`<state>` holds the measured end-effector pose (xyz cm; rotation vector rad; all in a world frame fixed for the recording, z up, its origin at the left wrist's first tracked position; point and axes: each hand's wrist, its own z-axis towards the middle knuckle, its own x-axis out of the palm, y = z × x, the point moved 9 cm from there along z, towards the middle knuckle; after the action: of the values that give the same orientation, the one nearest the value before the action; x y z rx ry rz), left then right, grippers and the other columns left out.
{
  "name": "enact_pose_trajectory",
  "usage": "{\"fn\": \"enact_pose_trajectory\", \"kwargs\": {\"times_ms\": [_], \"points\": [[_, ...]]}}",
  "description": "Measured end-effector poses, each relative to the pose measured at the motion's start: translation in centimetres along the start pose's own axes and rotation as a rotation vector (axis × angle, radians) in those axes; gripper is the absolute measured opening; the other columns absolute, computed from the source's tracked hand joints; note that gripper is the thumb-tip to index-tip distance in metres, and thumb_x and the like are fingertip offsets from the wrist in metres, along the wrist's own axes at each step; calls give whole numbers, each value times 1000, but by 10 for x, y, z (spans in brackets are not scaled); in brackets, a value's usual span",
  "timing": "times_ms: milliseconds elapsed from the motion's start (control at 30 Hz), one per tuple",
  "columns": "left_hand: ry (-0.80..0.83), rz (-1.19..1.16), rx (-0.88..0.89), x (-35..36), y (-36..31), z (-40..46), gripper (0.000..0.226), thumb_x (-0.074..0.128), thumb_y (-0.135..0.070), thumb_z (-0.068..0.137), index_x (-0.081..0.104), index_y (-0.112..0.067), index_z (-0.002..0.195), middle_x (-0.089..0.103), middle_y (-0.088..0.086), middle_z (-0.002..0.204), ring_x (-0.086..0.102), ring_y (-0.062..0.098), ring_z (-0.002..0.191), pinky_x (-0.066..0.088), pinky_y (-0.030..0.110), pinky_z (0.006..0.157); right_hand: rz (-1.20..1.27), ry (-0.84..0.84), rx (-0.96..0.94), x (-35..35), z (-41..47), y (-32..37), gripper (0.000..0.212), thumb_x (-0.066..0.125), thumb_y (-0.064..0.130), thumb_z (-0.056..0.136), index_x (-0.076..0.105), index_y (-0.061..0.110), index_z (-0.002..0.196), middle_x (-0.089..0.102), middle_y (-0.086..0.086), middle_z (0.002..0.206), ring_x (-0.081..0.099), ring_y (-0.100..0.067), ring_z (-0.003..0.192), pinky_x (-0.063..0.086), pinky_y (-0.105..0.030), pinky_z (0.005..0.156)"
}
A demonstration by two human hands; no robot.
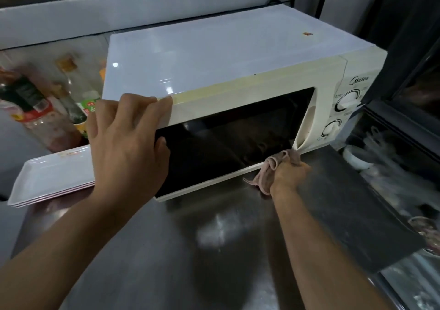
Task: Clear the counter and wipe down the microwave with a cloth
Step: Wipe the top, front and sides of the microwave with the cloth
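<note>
White trays (51, 182) sit stacked at the left, with sauce bottles (35, 109) (blurred labels) just behind them.

A kitchen is indicated: a white microwave (238, 90) is set on a stainless-steel tabletop (214, 250), with sauce bottles (35, 109) and stacked white trays (52, 181) seen at nine o'clock.
</note>
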<state>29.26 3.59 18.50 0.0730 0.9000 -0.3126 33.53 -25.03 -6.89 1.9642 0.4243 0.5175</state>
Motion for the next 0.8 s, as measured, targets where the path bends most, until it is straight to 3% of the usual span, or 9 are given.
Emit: {"fn": "enact_pose_trajectory", "kwargs": {"times_ms": [100,200,267,333,400,533,633,700,800], "points": [[10,2,-12,-1,0,-1,54,55,-6,71,57,-8,125,55,18,116,45,44,99,34,45,81,105,211,239,29,-39,-36,22,40,34,86,40,14,97,49,-6,67,49,-20,45,44,-27,48],[24,-12,-15,-1,0,0,55,54,-4,72,56,-8,126,56,18,117,46,44,98,35,45,80,64,243,220,33,-65,-44,21,39,27,93,43,9,83,54,-3,46,48,-21,33,47,-34,39],[44,-20,7,-1,0,-1,57,54,-4,72,54,-9,129,55,17,120,45,43,99,35,44,82,-74,194,89,24,-62,-34,13,44,17,96,47,5,91,58,-7,59,55,-16,41,53,-30,42],[67,-48,30,-2,3,-2,59,53,-5,73,52,-9,132,55,16,123,43,40,101,35,44,85,-184,144,-12,15,-50,-25,9,53,11,93,46,6,97,55,-1,70,54,-4,51,44,-9,40],[69,-118,50,-6,8,-2,58,52,-6,74,50,-6,132,55,16,124,41,35,103,36,44,88,-221,150,-27,11,-41,-22,16,58,9,91,49,4,103,56,-2,78,53,-6,59,37,-3,39],[56,-239,168,-12,16,-6,48,52,-1,77,53,3,125,53,21,129,46,36,116,36,41,99,-173,18,36,0,-17,-12,22,57,14,92,54,3,111,58,-7,92,57,-18,73,44,-15,50],[3,-225,220,-14,31,-10,40,51,-3,79,57,5,118,55,22,123,50,42,108,34,39,95,-88,-42,40,-2,-1,2,33,53,26,96,56,-2,112,59,-7,90,56,-19,85,44,-19,63],[-28,-239,223,-16,44,-11,37,52,-5,81,58,5,116,57,23,119,50,42,105,35,41,91,-21,-41,78,3,-10,-1,41,46,28,99,53,-4,122,58,-11,93,60,-16,80,44,-15,51],[-4,-280,250,-13,56,-10,43,56,-2,75,57,6,118,57,24,118,50,42,105,34,38,91,91,5,142,21,-53,-22,28,40,14,98,53,-4,115,49,-7,72,58,-6,49,35,-10,28]]}}
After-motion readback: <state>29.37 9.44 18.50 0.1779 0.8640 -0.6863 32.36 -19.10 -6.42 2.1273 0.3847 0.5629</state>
